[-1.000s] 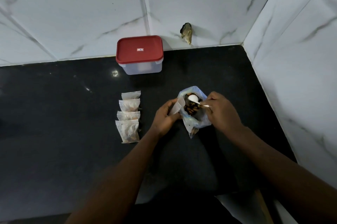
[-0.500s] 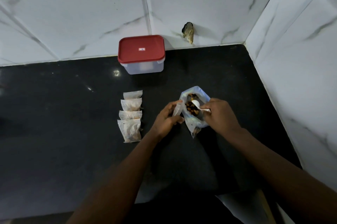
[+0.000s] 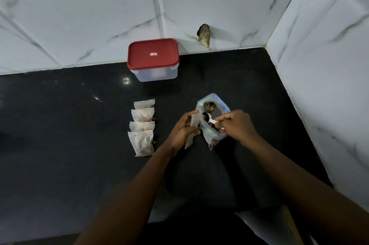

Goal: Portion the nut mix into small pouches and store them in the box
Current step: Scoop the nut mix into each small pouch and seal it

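Note:
An open clear bag of nut mix (image 3: 217,109) stands on the black counter (image 3: 60,145). My right hand (image 3: 237,125) pinches the handle of a small white spoon (image 3: 210,121), whose bowl holds some mix at the bag's mouth. My left hand (image 3: 182,131) holds a small clear pouch (image 3: 194,123) upright beside the bag, its mouth close to the spoon. Several filled pouches (image 3: 142,127) lie overlapping in a column to the left. The clear box with a red lid (image 3: 153,58) stands shut against the back wall.
White marble-look tiled walls close the counter at the back and on the right (image 3: 319,65). A dark broken hole in the back wall (image 3: 204,34) sits right of the box. The counter's front edge runs near the bottom of the view.
The spoon has come up out of the bag and toward the small pouch. My left hand has lifted the pouch slightly closer to the bag's mouth.

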The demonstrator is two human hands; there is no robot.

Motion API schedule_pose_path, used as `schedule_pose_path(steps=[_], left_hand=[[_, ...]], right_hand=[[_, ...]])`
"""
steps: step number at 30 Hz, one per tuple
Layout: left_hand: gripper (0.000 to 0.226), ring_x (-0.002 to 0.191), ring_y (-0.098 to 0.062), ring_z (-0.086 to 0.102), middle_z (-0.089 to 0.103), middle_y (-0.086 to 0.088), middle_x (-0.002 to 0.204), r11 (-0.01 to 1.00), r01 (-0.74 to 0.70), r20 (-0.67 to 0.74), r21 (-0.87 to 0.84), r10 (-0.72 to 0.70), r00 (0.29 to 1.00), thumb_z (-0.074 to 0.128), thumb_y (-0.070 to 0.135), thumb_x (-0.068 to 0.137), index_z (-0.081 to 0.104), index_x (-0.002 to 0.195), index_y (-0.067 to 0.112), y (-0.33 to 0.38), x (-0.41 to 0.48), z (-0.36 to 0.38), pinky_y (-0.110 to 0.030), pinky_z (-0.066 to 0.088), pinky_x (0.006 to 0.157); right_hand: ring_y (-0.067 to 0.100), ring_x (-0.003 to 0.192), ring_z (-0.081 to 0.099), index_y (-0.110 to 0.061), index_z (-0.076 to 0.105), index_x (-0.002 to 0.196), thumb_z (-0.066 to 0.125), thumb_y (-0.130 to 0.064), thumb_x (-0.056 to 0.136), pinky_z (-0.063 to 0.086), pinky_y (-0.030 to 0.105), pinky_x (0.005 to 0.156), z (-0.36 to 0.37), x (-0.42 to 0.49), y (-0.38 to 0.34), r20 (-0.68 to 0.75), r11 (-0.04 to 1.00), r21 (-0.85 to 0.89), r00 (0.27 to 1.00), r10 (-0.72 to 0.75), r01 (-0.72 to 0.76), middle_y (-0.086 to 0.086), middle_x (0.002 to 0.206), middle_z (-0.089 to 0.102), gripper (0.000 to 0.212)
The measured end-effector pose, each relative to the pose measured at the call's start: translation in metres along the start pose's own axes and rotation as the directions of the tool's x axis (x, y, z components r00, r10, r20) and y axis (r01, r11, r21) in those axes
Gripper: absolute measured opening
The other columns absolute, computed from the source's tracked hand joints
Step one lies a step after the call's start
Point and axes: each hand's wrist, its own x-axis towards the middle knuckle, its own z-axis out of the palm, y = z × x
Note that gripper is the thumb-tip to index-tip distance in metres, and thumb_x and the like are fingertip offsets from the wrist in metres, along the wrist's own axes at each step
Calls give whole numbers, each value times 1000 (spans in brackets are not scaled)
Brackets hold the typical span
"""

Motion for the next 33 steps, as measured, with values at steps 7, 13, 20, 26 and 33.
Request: schedule_pose_path(steps=[7, 13, 20, 26, 33], left_hand=[[59, 119, -20, 63, 59, -5, 135, 1000, -15, 27, 14, 14, 1000, 60, 3, 92, 46, 140, 33, 5, -6, 2, -24, 53, 85], [67, 120, -24, 65, 61, -6, 137, 999, -36, 34, 26, 35, 999, 61, 17, 77, 46, 141, 34, 5, -11, 3, -27, 54, 88], [66, 121, -27, 63, 57, -6, 139, 998, -63, 33, 30, 62, 998, 64, 13, 83, 47, 142, 37, 1, -12, 2, -33, 57, 89], [71, 123, -10, 63, 61, 9, 135, 982, -139, -65, 124, 148, 987, 84, 20, 80, 51, 138, 43, -7, -14, 1, -42, 54, 103], [52, 123, -6, 62, 65, 9, 131, 989, -108, -129, 98, 120, 984, 81, 29, 85, 57, 132, 35, -6, -19, 3, -44, 51, 108]], right_hand=[[19, 76, 74, -10, 69, 102, 60, -5, 99, 60, 26, 65, -2, -1, -4, 129, 824, 489, 958, 255, -285, 11, 94, 77, 11], [14, 65, 61, -13, 66, 102, 54, -8, 102, 52, 26, 59, -3, -2, -2, 129, 840, 446, 951, 282, -309, 10, 94, 73, 14], [15, 63, 63, -10, 67, 106, 53, -8, 103, 54, 26, 56, 2, -4, -7, 93, 812, 493, 947, 308, -313, 11, 93, 73, 15], [14, 61, 60, -8, 70, 113, 53, -10, 102, 49, 24, 52, -6, -10, -5, 85, 736, 592, 933, 350, -330, 11, 95, 70, 20], [13, 67, 60, -10, 72, 114, 55, -11, 101, 49, 23, 57, -16, -16, -1, 165, 662, 652, 922, 351, -369, 9, 97, 71, 21]])
